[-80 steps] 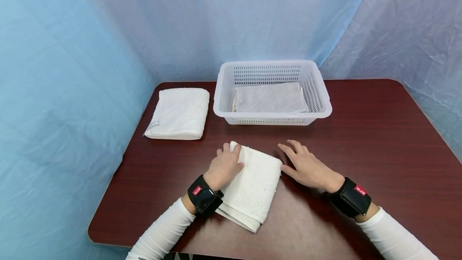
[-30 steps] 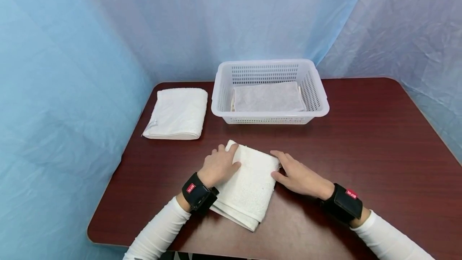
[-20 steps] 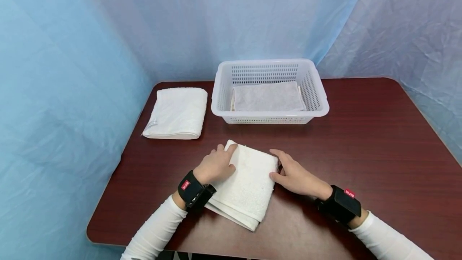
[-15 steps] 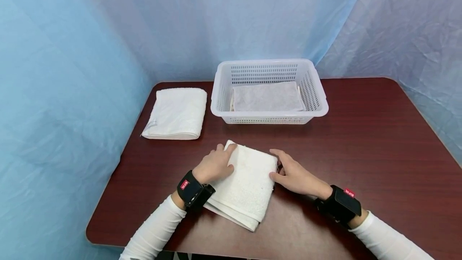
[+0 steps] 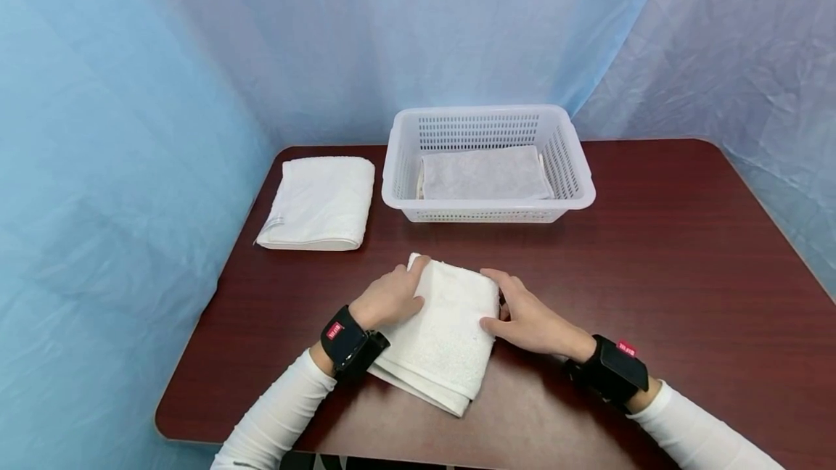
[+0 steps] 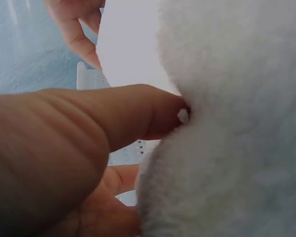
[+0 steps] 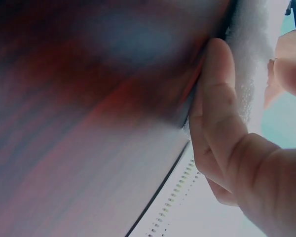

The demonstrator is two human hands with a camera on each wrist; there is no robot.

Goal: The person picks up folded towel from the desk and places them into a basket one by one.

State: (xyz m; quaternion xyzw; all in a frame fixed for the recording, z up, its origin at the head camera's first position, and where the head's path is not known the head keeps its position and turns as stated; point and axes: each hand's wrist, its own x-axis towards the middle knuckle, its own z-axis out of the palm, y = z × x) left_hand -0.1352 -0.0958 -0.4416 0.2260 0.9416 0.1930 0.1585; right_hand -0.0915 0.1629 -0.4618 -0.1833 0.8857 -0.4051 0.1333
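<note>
A folded white towel point(image 5: 451, 332) lies slightly turned on the table in front of me, with its layered edge towards the near side. At its left edge, my left hand point(image 5: 390, 299) grips it; in the left wrist view the thumb point(image 6: 138, 108) dents the fabric and other fingers show on the far side of the edge. On the opposite edge my right hand point(image 5: 530, 316) holds the towel, thumb over the side and index finger at the upper right corner. The right wrist view shows its fingers point(image 7: 219, 94) against the towel's side, close over the tabletop.
Behind the towel stands a white perforated plastic basket point(image 5: 488, 204) with a folded grey cloth point(image 5: 486, 174) inside. Another folded white towel point(image 5: 320, 201) lies at the back left of the dark red-brown table point(image 5: 666, 252). Blue sheets point(image 5: 418, 35) hang behind.
My right hand has come in leftwards from beside the towel onto its right edge, fingers curling. My left hand has shifted slightly left and tightened at the left edge. The towel hardly moves.
</note>
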